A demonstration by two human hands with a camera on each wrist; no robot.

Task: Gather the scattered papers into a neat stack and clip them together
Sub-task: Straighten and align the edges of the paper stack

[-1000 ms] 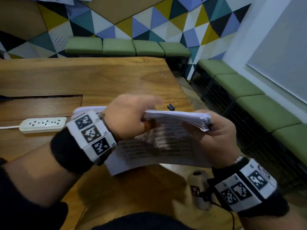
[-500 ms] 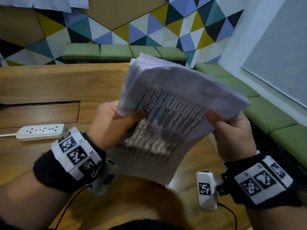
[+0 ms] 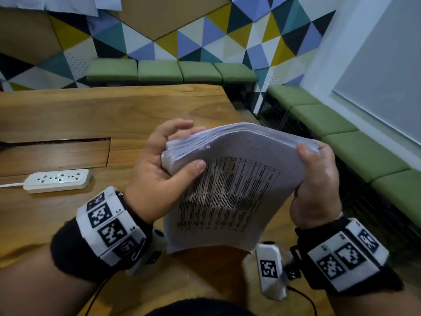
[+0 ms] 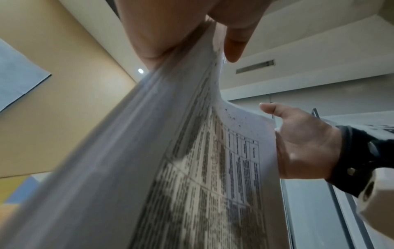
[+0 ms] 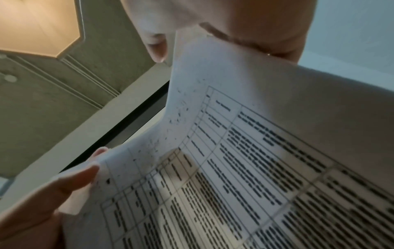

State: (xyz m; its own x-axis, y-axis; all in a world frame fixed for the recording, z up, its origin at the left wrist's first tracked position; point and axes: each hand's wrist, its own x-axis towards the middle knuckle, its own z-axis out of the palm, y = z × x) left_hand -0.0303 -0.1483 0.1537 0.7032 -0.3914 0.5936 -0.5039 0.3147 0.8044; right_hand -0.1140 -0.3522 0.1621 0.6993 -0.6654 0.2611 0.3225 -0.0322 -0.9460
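Note:
A thick stack of white papers printed with a table is held upright above the wooden table, its lower edge near the table top. My left hand grips the stack's upper left corner, thumb on the printed face and fingers behind. My right hand grips the upper right edge the same way. The stack bows between the hands in the left wrist view, where the right hand shows at its far edge. The printed sheet fills the right wrist view. No clip is visible.
A white power strip with its cord lies on the table to the left, beside a recessed slot. Green bench cushions line the patterned wall behind and the wall on the right. The table's right edge runs just past my right hand.
The stack went from lying flat between my hands to being tipped up on edge, printed face toward me. Since half a second ago it has come lower, toward the table.

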